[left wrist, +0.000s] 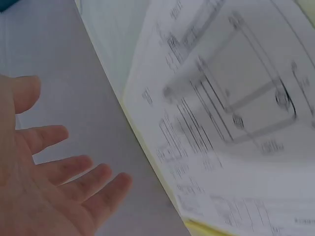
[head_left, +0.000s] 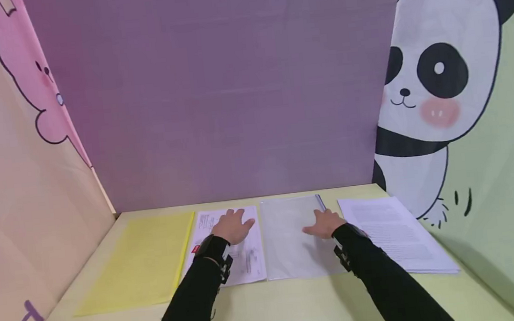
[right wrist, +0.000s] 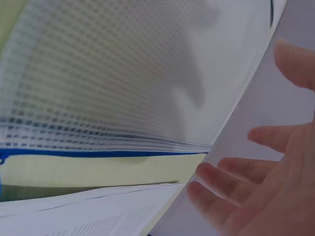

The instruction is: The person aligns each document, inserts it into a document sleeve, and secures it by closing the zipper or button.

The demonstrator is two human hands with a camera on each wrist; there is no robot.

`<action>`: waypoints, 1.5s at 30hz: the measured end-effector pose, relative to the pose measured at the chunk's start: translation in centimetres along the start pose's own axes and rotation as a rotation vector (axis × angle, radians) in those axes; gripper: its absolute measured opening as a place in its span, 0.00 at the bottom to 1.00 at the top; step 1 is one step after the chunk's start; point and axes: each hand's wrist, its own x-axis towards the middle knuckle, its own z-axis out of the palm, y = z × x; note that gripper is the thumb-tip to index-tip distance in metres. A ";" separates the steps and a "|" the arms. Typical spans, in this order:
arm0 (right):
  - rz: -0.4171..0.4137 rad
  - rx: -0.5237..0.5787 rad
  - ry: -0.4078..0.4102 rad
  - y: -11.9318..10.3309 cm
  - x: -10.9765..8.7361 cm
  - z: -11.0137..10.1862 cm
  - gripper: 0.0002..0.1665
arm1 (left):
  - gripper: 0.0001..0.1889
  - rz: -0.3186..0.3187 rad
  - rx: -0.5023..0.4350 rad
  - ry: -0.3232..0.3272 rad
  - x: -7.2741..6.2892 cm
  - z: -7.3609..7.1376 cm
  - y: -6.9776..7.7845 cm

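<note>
My left hand [head_left: 233, 227] hovers over a printed sheet [head_left: 248, 267] with line drawings, its fingers spread and holding nothing. In the left wrist view the fingers stand apart from the printed paper [left wrist: 221, 172]. To the right lies a clear mesh zip pouch [head_left: 289, 253], with a blue zipper [right wrist: 98, 153] along its right side. Above that pouch's right part is my right hand [head_left: 323, 224], its fingers relaxed and nothing between them. Whether anything lies inside the pouch I cannot tell. My left forearm hides part of the printed sheet.
A yellow folder [head_left: 141, 264] lies flat on the left of the pale table [head_left: 262, 315]. On the right is a stack of text-printed papers [head_left: 394, 230]. A purple backdrop [head_left: 236, 90] rises behind the table, with patterned cloth walls on both sides.
</note>
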 end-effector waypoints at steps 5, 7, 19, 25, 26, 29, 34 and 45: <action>0.045 -0.067 0.032 1.4 0.1 0.6 0.45 | 0.29 0.047 0.012 -0.044 0.2 1.4 1.8; 0.061 -0.105 0.045 2.1 0.2 1.0 0.43 | 0.28 0.052 0.021 -0.062 0.3 2.2 2.3; 0.088 -0.170 0.036 4.6 -0.3 2.4 0.33 | 0.18 0.005 0.003 -0.123 0.0 5.3 3.8; 0.058 -0.125 0.016 4.5 -1.1 2.1 0.26 | 0.14 -0.028 -0.027 -0.179 -0.2 6.3 4.2; 0.051 -0.114 0.018 4.6 -1.1 2.2 0.25 | 0.14 -0.035 -0.031 -0.182 -0.3 6.5 4.3; 0.046 -0.093 0.022 4.7 -0.9 2.3 0.23 | 0.11 -0.068 -0.030 -0.168 -0.5 6.8 4.7; 0.061 -0.093 0.009 4.5 -0.7 2.3 0.27 | 0.08 -0.134 -0.023 -0.088 -1.0 6.8 5.6; 0.108 -0.087 -0.014 4.1 -0.9 2.1 0.25 | 0.10 -0.232 -0.091 -0.048 -0.5 7.7 5.7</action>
